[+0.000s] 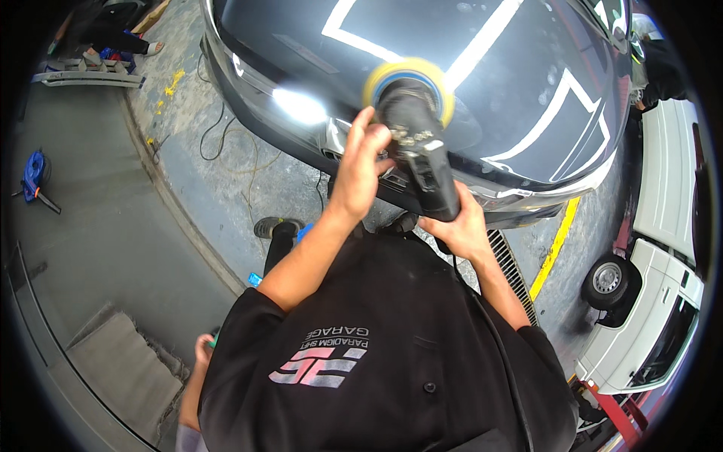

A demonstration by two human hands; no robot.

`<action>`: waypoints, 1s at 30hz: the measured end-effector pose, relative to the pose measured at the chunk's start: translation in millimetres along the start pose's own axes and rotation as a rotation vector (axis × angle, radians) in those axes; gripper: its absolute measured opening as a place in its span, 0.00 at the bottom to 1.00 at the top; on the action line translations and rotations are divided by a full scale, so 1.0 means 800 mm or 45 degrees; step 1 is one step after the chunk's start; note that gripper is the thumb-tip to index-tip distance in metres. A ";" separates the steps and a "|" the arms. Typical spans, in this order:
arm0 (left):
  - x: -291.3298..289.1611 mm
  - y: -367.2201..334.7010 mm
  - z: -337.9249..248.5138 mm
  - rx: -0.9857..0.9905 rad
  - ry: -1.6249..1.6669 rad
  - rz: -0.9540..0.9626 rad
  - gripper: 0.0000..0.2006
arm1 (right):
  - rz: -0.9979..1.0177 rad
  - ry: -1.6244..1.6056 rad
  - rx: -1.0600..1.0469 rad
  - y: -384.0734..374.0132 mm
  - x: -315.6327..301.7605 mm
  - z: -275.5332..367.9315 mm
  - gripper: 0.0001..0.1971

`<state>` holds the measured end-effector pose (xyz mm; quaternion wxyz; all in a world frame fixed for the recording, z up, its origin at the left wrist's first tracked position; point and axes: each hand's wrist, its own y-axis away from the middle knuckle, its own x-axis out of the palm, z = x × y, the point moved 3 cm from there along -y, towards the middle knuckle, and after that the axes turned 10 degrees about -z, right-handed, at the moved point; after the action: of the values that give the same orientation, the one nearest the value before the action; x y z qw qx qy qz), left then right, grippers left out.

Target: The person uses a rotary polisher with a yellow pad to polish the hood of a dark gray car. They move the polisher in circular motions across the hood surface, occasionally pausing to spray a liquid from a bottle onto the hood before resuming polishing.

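A black car polisher [433, 169] with a blurred yellow and blue round pad [373, 83] lies over the dark grey car hood [520, 105]. My right hand [461, 226] is wrapped around the rear of its body. Beside the polisher's head is my left hand [358, 169], its fingers spread and bent, the fingertips close to the housing. Whether they touch it I cannot tell. From the polisher's end a black cord [501, 339] runs back over my dark shirt. Bright light reflections cross the hood, and the pad hides the paint beneath it.
A thin cable [215, 139] loops on the floor left of the bumper. Another person's hand [203, 349] shows at lower left. A blue tool [34, 175] lies on the grey floor at far left. A white vehicle [640, 324] stands at right, beyond a floor grate [512, 264].
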<state>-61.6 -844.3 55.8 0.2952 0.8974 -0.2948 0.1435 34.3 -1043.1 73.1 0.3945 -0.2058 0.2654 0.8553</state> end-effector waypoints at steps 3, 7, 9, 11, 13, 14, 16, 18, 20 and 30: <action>-0.012 -0.015 -0.038 -0.080 -0.003 -0.084 0.30 | 0.022 0.140 -0.069 -0.016 0.023 0.019 0.44; -0.061 -0.035 -0.047 -0.109 -0.011 -0.097 0.25 | 0.117 0.376 -0.150 -0.032 0.042 0.046 0.43; -0.077 -0.039 -0.038 -0.088 0.036 -0.157 0.25 | 0.043 0.401 -0.281 -0.030 0.058 0.038 0.41; -0.087 -0.038 -0.031 -0.093 0.028 -0.193 0.25 | 0.057 0.467 -0.355 -0.030 0.067 0.032 0.39; -0.094 -0.032 -0.021 -0.077 -0.001 -0.256 0.25 | 0.078 0.490 -0.364 -0.027 0.071 0.024 0.39; -0.095 -0.030 -0.015 -0.052 -0.030 -0.289 0.24 | 0.090 0.501 -0.370 -0.026 0.072 0.020 0.38; -0.090 -0.024 -0.008 0.003 -0.027 -0.313 0.23 | 0.030 0.494 -0.433 -0.022 0.069 0.010 0.38; -0.084 -0.020 -0.004 0.053 -0.052 -0.304 0.23 | -0.013 0.478 -0.474 -0.017 0.065 0.000 0.38; -0.079 -0.014 0.001 0.085 -0.078 -0.288 0.23 | -0.038 0.452 -0.494 -0.013 0.062 -0.007 0.38; -0.027 0.021 0.044 0.050 -0.200 -0.198 0.24 | 0.087 0.443 -0.378 -0.004 0.002 -0.057 0.39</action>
<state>-86.2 -866.9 26.5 0.2639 0.9316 -0.2437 0.0549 42.1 -1068.8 36.2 0.2790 -0.3969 0.2074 0.8495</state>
